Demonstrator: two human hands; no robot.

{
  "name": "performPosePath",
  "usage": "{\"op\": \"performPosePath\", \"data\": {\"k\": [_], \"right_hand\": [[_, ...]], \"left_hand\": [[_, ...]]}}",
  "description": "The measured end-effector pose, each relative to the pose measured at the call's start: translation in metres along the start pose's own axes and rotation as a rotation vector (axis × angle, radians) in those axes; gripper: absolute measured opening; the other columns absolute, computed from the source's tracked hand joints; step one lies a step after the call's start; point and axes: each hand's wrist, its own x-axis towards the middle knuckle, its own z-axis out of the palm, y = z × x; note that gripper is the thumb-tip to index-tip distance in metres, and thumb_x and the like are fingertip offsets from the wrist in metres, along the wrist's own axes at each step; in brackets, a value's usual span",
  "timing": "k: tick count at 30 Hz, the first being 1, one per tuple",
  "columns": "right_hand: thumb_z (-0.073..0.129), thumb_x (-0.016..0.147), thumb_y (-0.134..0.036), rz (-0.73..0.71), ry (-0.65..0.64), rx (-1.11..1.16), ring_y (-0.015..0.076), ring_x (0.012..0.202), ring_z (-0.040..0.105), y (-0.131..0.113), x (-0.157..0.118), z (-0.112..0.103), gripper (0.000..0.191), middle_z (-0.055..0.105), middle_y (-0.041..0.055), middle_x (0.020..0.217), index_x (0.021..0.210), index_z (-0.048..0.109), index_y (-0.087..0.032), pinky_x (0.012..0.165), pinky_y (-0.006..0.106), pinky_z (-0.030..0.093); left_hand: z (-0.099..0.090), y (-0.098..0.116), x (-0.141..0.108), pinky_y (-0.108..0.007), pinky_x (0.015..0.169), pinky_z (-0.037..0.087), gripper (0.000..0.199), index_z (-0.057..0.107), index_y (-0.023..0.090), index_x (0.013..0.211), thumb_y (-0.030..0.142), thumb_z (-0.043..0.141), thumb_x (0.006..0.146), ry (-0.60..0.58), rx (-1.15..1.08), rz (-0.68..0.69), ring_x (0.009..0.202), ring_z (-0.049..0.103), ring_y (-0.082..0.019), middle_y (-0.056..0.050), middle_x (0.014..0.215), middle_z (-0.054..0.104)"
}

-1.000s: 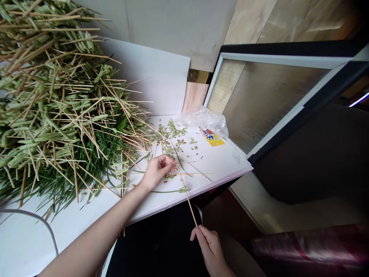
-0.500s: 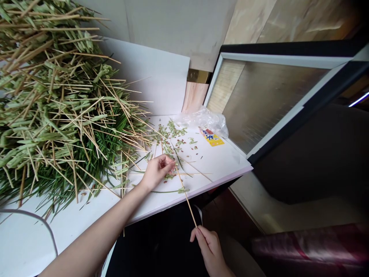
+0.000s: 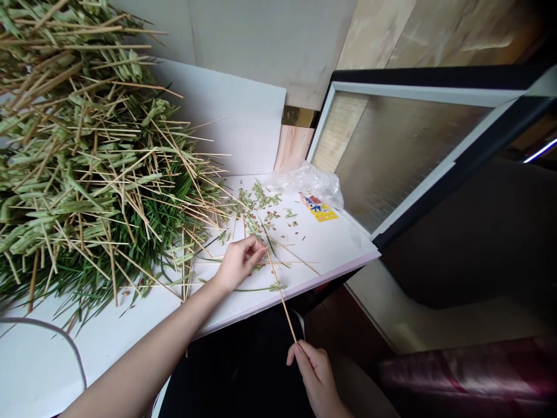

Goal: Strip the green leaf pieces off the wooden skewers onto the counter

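A thin bamboo skewer [image 3: 282,295] slants up from the lower right over the table's front edge. My right hand [image 3: 319,371] is closed around its lower end, beyond the edge. At the upper end, my left hand [image 3: 242,261] pinches the tip between thumb and fingers; any small piece inside the pinch is hidden. Beneath the skewer's middle lies a bit of green [image 3: 276,287] on a long dark stem. Green bean scraps and brown beans [image 3: 272,216] are scattered on the tabletop beyond my left hand.
Green pods and leaves threaded on skewers make a big pile [image 3: 96,162] on the left of the white table [image 3: 339,247]. A clear plastic bag [image 3: 311,180] with a yellow label lies at the back. A framed pane [image 3: 391,151] leans at right. A grey cable [image 3: 52,326] curves lower left.
My left hand has shifted very slightly right and down along the skewer's tip. My right hand keeps its grip in nearly the same place.
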Motion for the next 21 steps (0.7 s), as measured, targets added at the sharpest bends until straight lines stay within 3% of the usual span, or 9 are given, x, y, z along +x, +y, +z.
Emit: {"op": "performPosePath", "data": {"k": [5,9,13,19,21], "right_hand": [[0.040,0.103,-0.046,-0.069,0.013,-0.030,0.0124,0.051,0.032,0.0028,0.0006,0.0001,0.043,0.031,-0.0068,0.057,0.071,0.057,-0.022,0.053,0.030,0.024],[0.039,0.104,-0.043,-0.082,0.010,-0.042,0.0122,0.052,0.033,0.0025,0.0004,0.0000,0.041,0.033,-0.0064,0.059,0.072,0.055,-0.022,0.054,0.030,0.025],[0.040,0.103,-0.045,-0.070,-0.007,-0.013,0.0115,0.052,0.033,0.0005,-0.0005,-0.0002,0.043,0.036,-0.0061,0.058,0.072,0.057,-0.021,0.053,0.029,0.024],[0.044,0.099,-0.056,0.137,-0.110,0.289,0.0081,0.041,0.021,-0.0020,0.0020,-0.0029,0.049,0.027,-0.0101,0.050,0.064,0.051,-0.022,0.043,0.028,0.012],[0.045,0.099,-0.054,0.102,-0.068,0.215,0.0082,0.041,0.023,-0.0010,0.0035,-0.0032,0.049,0.029,-0.0096,0.049,0.063,0.053,-0.022,0.044,0.028,0.016]], "left_hand": [[-0.0018,0.0036,0.0040,-0.025,0.062,0.056,0.040,0.061,0.016,0.075,0.051,0.080,0.075,-0.044,-0.402,-0.233,0.062,0.065,-0.014,-0.003,0.072,0.070],[-0.0034,0.0059,0.0062,-0.023,0.060,0.056,0.041,0.065,0.014,0.075,0.050,0.085,0.070,-0.070,-0.504,-0.342,0.058,0.064,-0.011,-0.002,0.068,0.070],[-0.0044,0.0082,0.0062,-0.022,0.057,0.055,0.040,0.067,0.013,0.072,0.046,0.090,0.066,-0.074,-0.556,-0.385,0.055,0.063,-0.011,-0.003,0.065,0.071],[-0.0068,0.0081,0.0051,-0.019,0.054,0.052,0.037,0.066,0.013,0.071,0.040,0.091,0.066,-0.082,-0.625,-0.388,0.052,0.060,-0.008,-0.001,0.061,0.069],[-0.0067,0.0065,0.0052,-0.019,0.053,0.051,0.037,0.065,0.012,0.072,0.040,0.090,0.068,-0.086,-0.599,-0.371,0.052,0.059,-0.008,0.000,0.061,0.068]]}}
